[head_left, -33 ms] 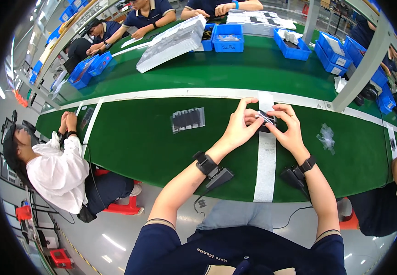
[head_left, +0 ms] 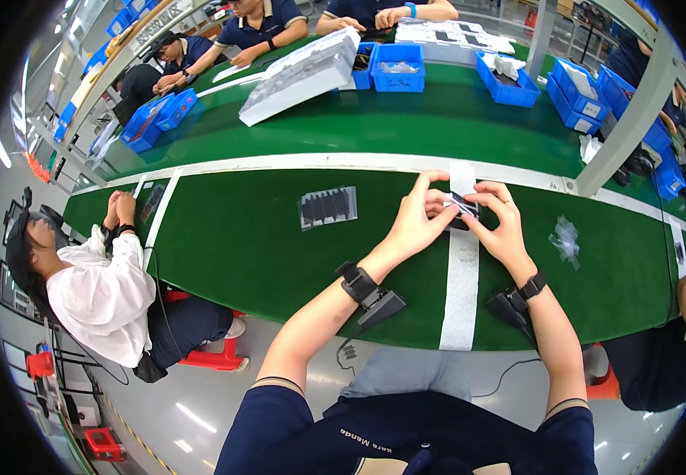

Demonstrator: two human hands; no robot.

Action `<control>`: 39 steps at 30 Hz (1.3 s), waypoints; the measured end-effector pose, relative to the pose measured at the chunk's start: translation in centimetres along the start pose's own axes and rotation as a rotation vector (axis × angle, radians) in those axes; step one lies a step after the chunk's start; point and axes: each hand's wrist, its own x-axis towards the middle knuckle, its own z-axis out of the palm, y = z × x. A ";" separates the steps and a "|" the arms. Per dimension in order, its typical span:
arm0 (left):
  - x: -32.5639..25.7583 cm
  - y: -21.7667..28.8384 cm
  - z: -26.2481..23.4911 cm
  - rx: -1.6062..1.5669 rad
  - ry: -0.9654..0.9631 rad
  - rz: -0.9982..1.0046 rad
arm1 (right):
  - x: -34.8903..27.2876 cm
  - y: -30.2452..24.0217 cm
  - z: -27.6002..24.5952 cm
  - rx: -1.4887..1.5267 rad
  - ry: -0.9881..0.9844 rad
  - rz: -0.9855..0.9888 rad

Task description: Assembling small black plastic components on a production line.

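Note:
Above the white strip (head_left: 461, 293) on the green table, both hands grip a small dark, flat rectangular piece (head_left: 464, 207) with a pale shiny streak across it. My left hand (head_left: 419, 215) pinches its left side between thumb and fingers. On the opposite side, the thumb and curled fingers of my right hand (head_left: 503, 219) close on it. The fingers partly cover the piece, so its exact kind cannot be made out. Left of my hands lies a clear sheet with black strips (head_left: 328, 207). A crumpled heap of clear film pieces (head_left: 566, 241) rests to the right.
Black devices on cables are strapped to both wrists. Beyond the white divider (head_left: 319, 161) stand blue bins (head_left: 397, 70) and a tilted stack of white trays (head_left: 299, 79). A grey post (head_left: 628, 111) rises at right. A person in white (head_left: 101, 285) sits left; others work across the table.

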 end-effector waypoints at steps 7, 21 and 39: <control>0.2 0.5 -0.1 0.352 0.046 0.171 | 0.2 0.1 0.0 -0.028 0.036 0.051; 0.5 -0.3 -0.8 0.595 0.123 0.290 | 0.4 0.7 0.2 -0.046 0.043 0.079; 0.2 -0.7 -1.1 0.619 0.069 0.259 | 0.1 0.8 0.6 -0.030 -0.019 0.049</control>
